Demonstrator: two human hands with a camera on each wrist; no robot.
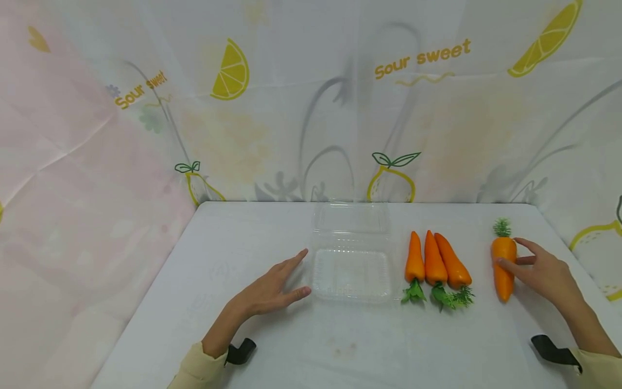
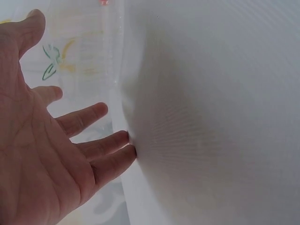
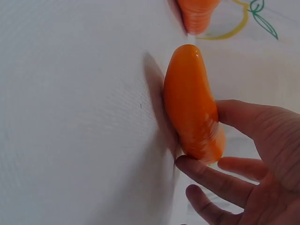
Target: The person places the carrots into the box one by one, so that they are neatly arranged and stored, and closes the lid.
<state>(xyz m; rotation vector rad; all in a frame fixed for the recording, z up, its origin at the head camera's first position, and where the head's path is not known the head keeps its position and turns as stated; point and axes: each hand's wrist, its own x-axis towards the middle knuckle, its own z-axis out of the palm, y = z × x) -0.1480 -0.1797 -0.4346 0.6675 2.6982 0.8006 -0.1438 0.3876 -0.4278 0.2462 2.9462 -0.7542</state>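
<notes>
At the table's right side my right hand (image 1: 549,273) pinches a toy carrot (image 1: 504,265) that has a feathery green top. The thumb lies across one side of it and the fingers are at its other side. Close up in the right wrist view, the same carrot (image 3: 192,103) sits against the white surface between thumb and fingers. My left hand (image 1: 269,289) has its fingers spread beside the left edge of a clear plastic box (image 1: 352,298) with its lid folded back. The left wrist view shows that palm (image 2: 42,154) holding nothing, with fingertips at the table surface.
Several more carrots lie between the box and my right hand: a left one (image 1: 414,259), a middle one (image 1: 434,259) and a slanted one (image 1: 453,262). Behind the white table (image 1: 243,232) hangs a lemon-printed cloth (image 1: 291,108).
</notes>
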